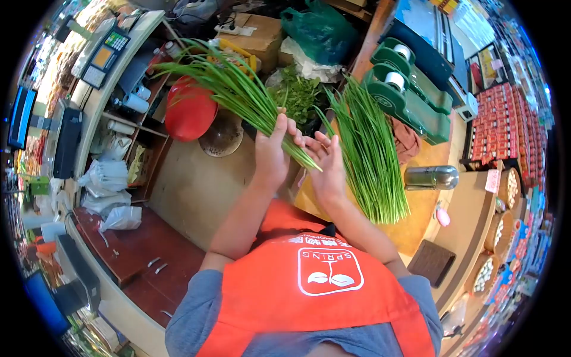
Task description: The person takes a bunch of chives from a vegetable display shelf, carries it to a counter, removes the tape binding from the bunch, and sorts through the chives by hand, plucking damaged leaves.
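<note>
A bunch of long green stalks (238, 89) slants from the upper left down to the middle of the view. My left hand (275, 143) is wrapped round its lower part, thumb on top. Just right of it, my right hand (326, 156) has its fingers apart and slightly curled, beside the pale cut ends of the bunch; whether it touches them is hard to tell. A larger pile of the same green stalks (372, 154) lies on the yellowish board (416, 220), to the right of my right hand.
Leafy greens (295, 98) stand behind my hands, near a red bowl (190, 110) and a round metal pan (221, 135). Right of the pile are a brown cloth (405, 140), a metal cylinder (431, 178) and a green tape dispenser (410, 101). White plastic bags (107, 184) hang at the left.
</note>
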`<action>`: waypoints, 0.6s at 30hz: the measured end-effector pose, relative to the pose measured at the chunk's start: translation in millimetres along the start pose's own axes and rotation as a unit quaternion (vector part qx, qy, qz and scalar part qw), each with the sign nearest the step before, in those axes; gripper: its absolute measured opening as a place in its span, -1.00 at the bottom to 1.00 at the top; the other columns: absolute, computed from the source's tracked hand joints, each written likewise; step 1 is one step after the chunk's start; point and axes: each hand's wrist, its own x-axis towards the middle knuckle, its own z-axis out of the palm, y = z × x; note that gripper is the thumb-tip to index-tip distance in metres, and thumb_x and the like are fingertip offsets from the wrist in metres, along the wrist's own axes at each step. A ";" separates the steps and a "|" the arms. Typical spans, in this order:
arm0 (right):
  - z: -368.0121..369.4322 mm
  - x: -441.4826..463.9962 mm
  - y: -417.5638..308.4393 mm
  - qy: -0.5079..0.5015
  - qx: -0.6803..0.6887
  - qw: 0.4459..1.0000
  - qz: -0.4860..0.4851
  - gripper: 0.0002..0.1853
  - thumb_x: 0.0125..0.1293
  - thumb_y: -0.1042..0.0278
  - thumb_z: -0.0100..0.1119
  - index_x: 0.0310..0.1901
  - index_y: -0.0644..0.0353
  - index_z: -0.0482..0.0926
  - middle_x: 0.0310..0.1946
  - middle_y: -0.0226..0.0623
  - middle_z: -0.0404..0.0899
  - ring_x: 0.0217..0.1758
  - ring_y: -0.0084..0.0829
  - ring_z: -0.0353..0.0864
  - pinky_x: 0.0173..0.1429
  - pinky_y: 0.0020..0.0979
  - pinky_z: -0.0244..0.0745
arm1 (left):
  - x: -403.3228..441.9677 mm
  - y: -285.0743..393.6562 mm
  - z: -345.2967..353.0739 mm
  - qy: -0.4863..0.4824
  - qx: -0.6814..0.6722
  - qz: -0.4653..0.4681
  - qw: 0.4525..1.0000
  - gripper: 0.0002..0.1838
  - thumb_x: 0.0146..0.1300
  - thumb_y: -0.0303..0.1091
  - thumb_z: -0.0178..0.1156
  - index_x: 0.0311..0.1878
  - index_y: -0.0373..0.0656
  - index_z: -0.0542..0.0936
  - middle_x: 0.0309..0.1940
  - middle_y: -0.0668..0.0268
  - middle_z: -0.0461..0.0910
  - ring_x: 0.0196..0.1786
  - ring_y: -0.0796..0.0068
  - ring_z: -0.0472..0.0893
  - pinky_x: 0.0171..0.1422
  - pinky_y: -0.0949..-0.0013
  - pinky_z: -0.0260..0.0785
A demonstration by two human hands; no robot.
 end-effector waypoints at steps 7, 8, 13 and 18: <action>0.2 15.8 -2.5 0.047 0.033 0.993 -0.105 -0.58 0.40 0.02 -0.24 -0.03 0.26 0.33 -0.18 -0.21 0.44 -0.26 -0.44 0.43 -0.03 -0.36 0.34 | -7.0 -28.7 30.1 -0.022 0.028 0.068 0.997 -0.78 0.36 -0.38 -0.06 0.02 -0.14 0.23 -0.47 0.33 0.29 -0.45 0.47 0.37 -0.30 0.39 0.34; -2.5 14.3 0.5 0.061 0.018 0.993 -0.103 -0.57 0.41 0.01 -0.27 -0.04 0.25 0.35 -0.19 -0.24 0.45 -0.23 -0.44 0.43 0.00 -0.37 0.34 | -5.4 -29.1 30.2 -0.011 0.045 0.055 0.997 -0.80 0.37 -0.37 -0.07 0.01 -0.14 0.25 -0.47 0.34 0.29 -0.46 0.49 0.36 -0.33 0.41 0.32; -53.1 -24.9 -22.4 0.068 -0.226 0.951 -0.199 -0.74 0.32 0.25 0.01 -0.10 0.26 0.43 -0.23 -0.27 0.50 -0.18 -0.47 0.48 -0.05 -0.43 0.39 | -8.1 -25.4 11.8 0.037 0.031 -0.050 0.998 -0.84 0.34 -0.32 -0.01 -0.05 -0.09 0.35 -0.55 0.43 0.26 -0.63 0.68 0.24 -0.58 0.56 0.14; -166.4 -88.6 -40.1 0.098 -0.751 0.619 -0.206 -0.85 0.12 0.35 0.18 -0.28 0.18 0.53 -0.39 -0.24 0.56 -0.39 -0.27 0.57 -0.36 -0.34 0.44 | -20.8 -29.9 -17.0 0.108 0.102 -0.143 0.978 -0.86 0.27 -0.34 0.11 -0.12 -0.07 0.44 -0.67 0.51 0.20 -0.75 0.74 0.14 -0.73 0.61 -0.02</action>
